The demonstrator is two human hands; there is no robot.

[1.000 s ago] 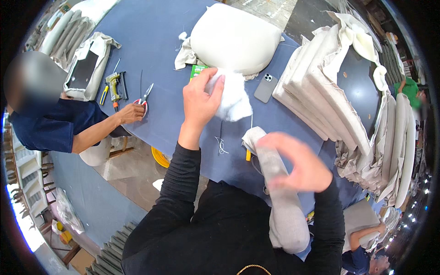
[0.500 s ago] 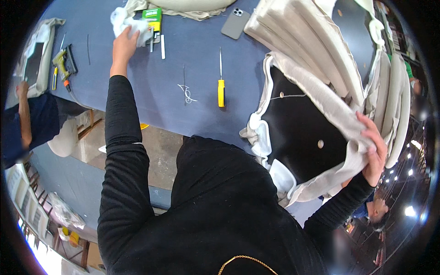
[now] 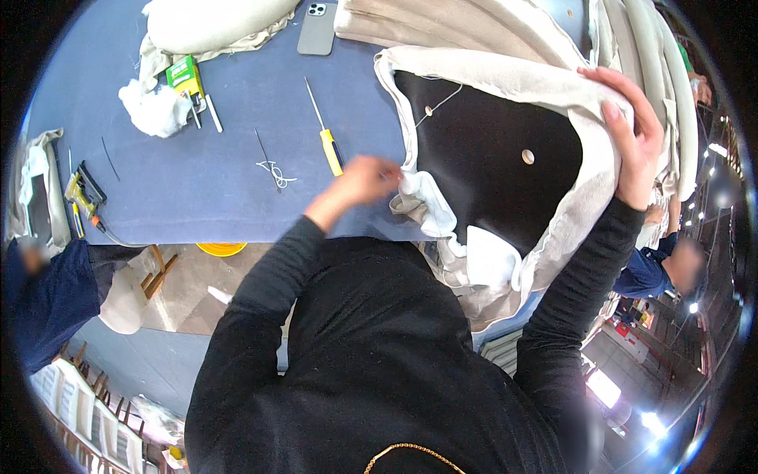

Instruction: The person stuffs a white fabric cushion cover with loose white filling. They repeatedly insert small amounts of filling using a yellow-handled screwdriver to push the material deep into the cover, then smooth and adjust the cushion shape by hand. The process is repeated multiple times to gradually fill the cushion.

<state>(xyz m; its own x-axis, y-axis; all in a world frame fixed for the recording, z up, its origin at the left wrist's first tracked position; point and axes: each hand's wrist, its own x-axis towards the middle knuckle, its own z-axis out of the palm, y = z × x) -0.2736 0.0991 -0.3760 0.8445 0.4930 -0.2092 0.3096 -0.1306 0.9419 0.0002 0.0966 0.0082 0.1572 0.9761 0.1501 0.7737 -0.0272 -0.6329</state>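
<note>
Cushion [image 3: 489,205] with a black back lies between the two hands. The right hand [image 3: 639,146] grips its pale edge, fingers bent around the cloth. The left hand [image 3: 359,188] is by its other edge, but it is blurry, so I cannot tell if those fingers pinch anything. Just past the left fingers lies a yellow screwdriver [image 3: 330,148]. Left of them is white string [image 3: 276,175]. Farther out are white fluff [image 3: 152,108], a green box [image 3: 183,75] and a gray phone [image 3: 317,35].

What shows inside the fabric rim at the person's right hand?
A black board with holes, thin cord and, lower left, white padding. The fabric rim hides the board's right edge.
</note>
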